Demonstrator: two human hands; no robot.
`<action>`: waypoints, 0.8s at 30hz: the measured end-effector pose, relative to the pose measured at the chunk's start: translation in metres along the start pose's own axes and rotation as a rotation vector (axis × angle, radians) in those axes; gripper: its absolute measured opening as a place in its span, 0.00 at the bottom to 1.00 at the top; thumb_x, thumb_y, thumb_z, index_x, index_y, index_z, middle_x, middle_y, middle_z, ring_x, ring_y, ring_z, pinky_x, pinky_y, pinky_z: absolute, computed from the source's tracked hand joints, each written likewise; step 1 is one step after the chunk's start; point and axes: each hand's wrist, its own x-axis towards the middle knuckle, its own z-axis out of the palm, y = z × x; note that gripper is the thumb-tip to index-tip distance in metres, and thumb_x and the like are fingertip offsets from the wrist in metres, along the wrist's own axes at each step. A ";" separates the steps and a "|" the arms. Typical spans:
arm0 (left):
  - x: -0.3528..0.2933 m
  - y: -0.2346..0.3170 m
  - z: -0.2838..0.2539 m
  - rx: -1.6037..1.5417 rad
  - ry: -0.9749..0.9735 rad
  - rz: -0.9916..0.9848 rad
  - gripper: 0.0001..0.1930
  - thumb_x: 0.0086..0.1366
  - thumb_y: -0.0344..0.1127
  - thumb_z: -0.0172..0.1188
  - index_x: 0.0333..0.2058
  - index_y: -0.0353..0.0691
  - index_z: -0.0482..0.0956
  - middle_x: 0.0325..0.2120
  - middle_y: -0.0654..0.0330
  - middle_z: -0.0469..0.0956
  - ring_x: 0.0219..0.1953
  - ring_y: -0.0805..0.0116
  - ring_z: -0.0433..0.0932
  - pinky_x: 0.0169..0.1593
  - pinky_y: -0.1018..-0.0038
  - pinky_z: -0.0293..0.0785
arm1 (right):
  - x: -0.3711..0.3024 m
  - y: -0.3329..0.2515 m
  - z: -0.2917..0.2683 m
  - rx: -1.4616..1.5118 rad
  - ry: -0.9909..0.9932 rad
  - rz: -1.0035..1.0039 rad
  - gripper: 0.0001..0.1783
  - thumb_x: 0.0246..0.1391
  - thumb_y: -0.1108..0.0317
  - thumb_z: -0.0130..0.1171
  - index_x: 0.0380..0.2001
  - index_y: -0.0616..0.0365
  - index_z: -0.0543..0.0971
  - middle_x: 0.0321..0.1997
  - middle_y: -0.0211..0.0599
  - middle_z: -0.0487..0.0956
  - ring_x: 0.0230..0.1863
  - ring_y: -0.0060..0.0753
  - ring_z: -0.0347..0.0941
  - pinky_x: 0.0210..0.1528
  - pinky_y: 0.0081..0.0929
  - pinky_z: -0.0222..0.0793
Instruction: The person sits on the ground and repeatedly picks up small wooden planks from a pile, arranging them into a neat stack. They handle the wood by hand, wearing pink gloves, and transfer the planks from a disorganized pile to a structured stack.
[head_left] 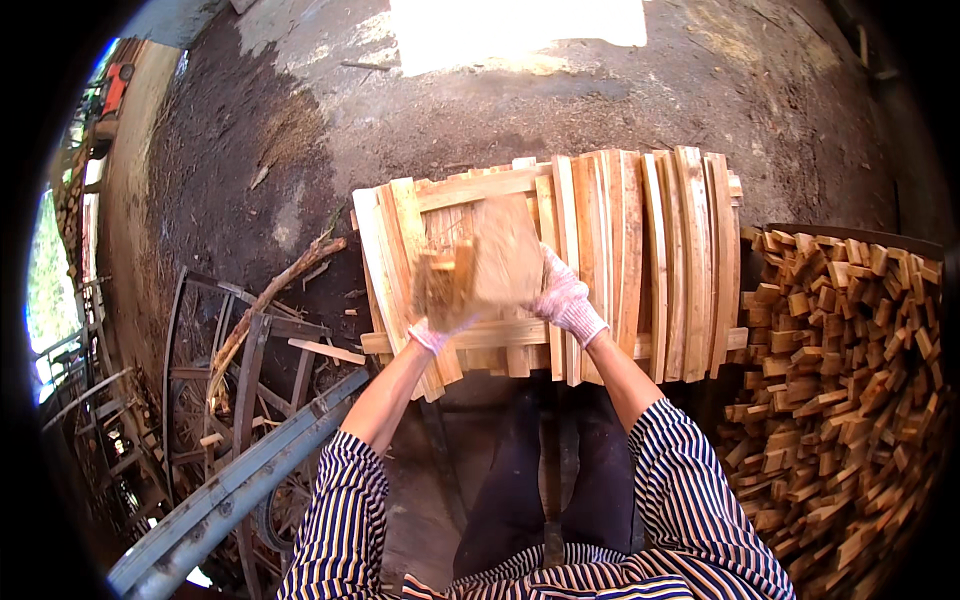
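Holds a flat wooden board [508,248] in the right hand [562,298], clamped through a pale knit glove along the right edge. Has most of that board left of the right grip, extending a little beyond it; blurred. Sets the left hand [440,325], gloved alike, at the near end of a darker wood piece [445,282], just left of the board; cannot tell whether closed on it or merely touching. Has both pieces above a bed of pale slats [628,260], spread beneath the two grips and on past the right one. Shows a heap of short sticks [840,400] well to the right of the right grip. Shows a blue metal beam [240,487] left of and nearer than the left grip, with a dark metal frame [252,370] and a rough branch [268,300] also leftward.
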 end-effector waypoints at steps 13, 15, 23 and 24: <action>0.078 0.075 0.159 -0.150 0.112 -0.153 0.21 0.68 0.32 0.65 0.56 0.32 0.73 0.46 0.52 0.83 0.49 0.65 0.83 0.56 0.70 0.81 | -0.065 0.030 -0.077 0.105 0.356 0.277 0.70 0.40 0.49 0.81 0.76 0.61 0.46 0.65 0.57 0.74 0.64 0.46 0.73 0.67 0.30 0.69; 0.095 0.045 0.196 -0.277 0.193 -0.273 0.22 0.68 0.30 0.64 0.58 0.31 0.71 0.49 0.49 0.82 0.48 0.66 0.83 0.55 0.71 0.82 | -0.073 0.036 -0.107 -0.101 0.361 0.473 0.68 0.43 0.45 0.78 0.76 0.61 0.47 0.64 0.58 0.74 0.62 0.46 0.75 0.65 0.31 0.72; 0.161 0.008 0.286 0.677 0.479 -0.469 0.52 0.53 0.48 0.77 0.68 0.32 0.56 0.59 0.37 0.73 0.61 0.46 0.74 0.63 0.59 0.72 | -0.122 0.066 -0.228 -0.561 0.577 0.768 0.53 0.49 0.49 0.71 0.73 0.56 0.59 0.67 0.54 0.73 0.63 0.52 0.75 0.63 0.42 0.70; 0.162 0.009 0.285 0.693 0.443 -0.460 0.53 0.52 0.49 0.77 0.69 0.34 0.56 0.59 0.37 0.73 0.61 0.46 0.75 0.63 0.58 0.72 | -0.135 0.085 -0.239 -0.675 0.646 0.687 0.52 0.50 0.51 0.70 0.73 0.55 0.57 0.66 0.51 0.73 0.62 0.51 0.75 0.62 0.44 0.70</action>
